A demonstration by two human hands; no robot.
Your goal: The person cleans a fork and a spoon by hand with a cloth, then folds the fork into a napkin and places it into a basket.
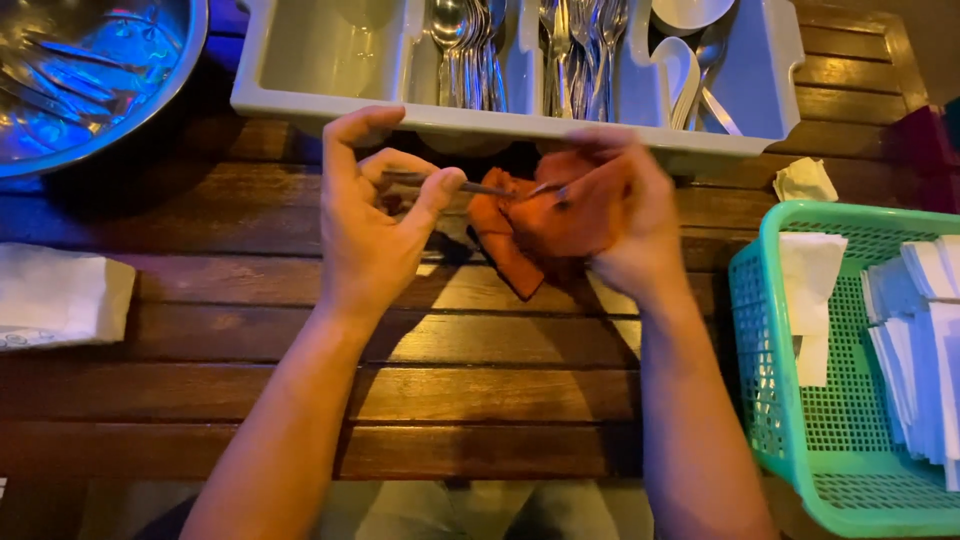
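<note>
Hands are two: left hand pinches one thin metal utensil, right hand closes around one crumpled orange cloth, near the table's far edge.

Left hand pinches the handle of a slim metal utensil between thumb and fingertips, held level above the slatted wooden table. Right hand grips an orange cloth bunched around the utensil's other end; which kind of utensil it is cannot be made out, as that end is covered and blurred.

Just beyond the hands: a pale cutlery tray with spoons and forks standing in its compartments. Metal bowl at far left. Green mesh basket of folded white napkins at right. A white folded cloth lies at the left edge.
</note>
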